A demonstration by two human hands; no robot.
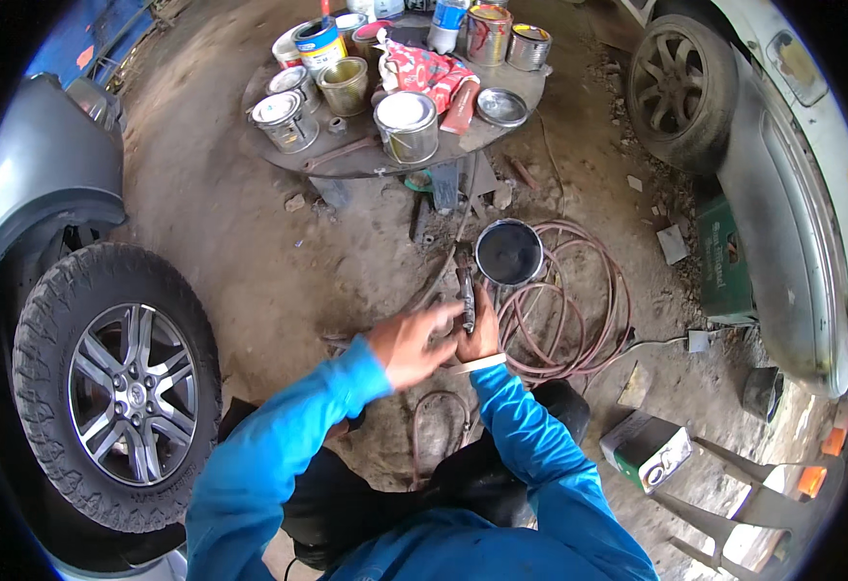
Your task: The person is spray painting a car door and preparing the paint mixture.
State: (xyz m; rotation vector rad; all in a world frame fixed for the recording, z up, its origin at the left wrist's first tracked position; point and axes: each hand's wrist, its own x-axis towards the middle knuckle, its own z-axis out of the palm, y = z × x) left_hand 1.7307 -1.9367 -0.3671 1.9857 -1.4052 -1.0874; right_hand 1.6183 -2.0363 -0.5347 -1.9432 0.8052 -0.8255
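Note:
My right hand [482,327] is closed around a dark, paint-smeared metal tool [466,290], long and narrow; its exact kind does not show. Just left of it is my left hand [416,347], its fingers bent toward the tool and smeared by motion, so whether they touch it is unclear. Beyond my right hand is a round open container [509,252] with a pale rim and dark grey inside. Whether it is joined to the tool or stands apart I cannot make out.
Coiled reddish hose [598,334] lies on the dirt floor. Ahead, a round table [347,167] bears paint cans, a bottle and a red cloth [424,70]. A car wheel [119,387] is at left, a car body [782,232], green crate [724,261] and rectangular tin [645,448] at right.

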